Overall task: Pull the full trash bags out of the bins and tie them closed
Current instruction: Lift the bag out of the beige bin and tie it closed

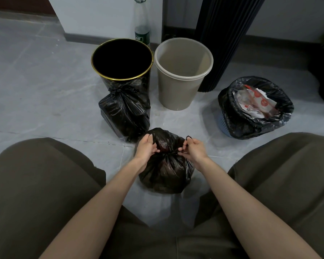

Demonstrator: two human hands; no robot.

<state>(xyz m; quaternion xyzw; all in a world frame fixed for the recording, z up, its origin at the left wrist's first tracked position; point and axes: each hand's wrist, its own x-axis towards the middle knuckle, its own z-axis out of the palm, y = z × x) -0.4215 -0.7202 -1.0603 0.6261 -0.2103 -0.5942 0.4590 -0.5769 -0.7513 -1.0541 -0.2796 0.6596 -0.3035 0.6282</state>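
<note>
- Gripping the gathered neck of a black trash bag, the left hand curls round one twisted end and the right hand pinches the other.
- That bag sits on the floor between the person's knees.
- A second black bag, knotted, leans against the empty black bin with a gold rim.
- Just beside it stands an empty beige bin.
- At right, a blue bin holds an open full bag.
</note>
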